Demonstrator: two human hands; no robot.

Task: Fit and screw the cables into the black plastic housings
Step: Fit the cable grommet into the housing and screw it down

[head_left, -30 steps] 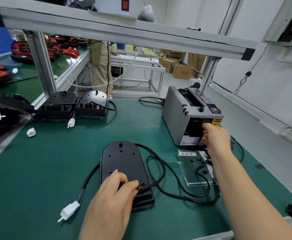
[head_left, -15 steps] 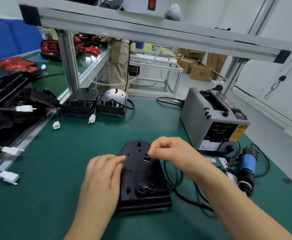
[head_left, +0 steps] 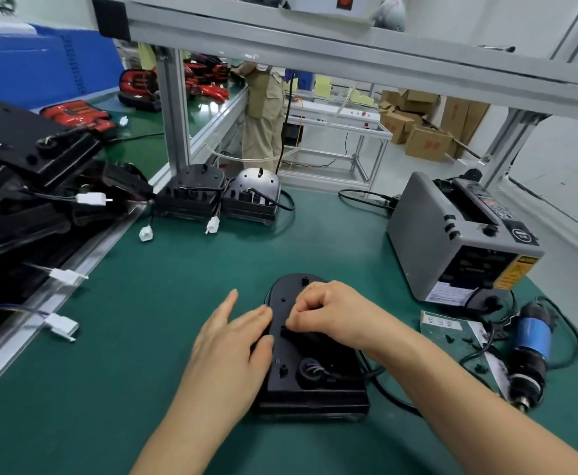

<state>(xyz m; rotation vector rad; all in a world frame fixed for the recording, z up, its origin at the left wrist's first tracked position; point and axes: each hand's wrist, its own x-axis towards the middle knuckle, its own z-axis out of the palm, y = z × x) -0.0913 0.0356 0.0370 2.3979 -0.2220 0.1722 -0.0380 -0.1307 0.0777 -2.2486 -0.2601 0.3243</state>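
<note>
A black plastic housing (head_left: 311,382) lies flat on the green mat in front of me. Its black cable (head_left: 383,389) leaves the right side, and coloured wires sit in a round opening near the front. My left hand (head_left: 232,344) rests on the housing's left edge with fingers fairly straight. My right hand (head_left: 328,310) has curled fingertips pressing a small dark piece, possibly tape, onto the housing's middle. What exactly it pinches is hidden by the fingers.
A grey tape dispenser (head_left: 452,238) stands at the right, with a blue electric screwdriver (head_left: 529,351) and a bag of screws (head_left: 452,329) below it. Two more housings (head_left: 219,197) sit at the back. Black parts with white connectors (head_left: 64,325) pile at the left.
My right hand left the tape dispenser, came back to the housing and now presses on its middle. My left hand slid to the housing's left edge. The view shifted right.
</note>
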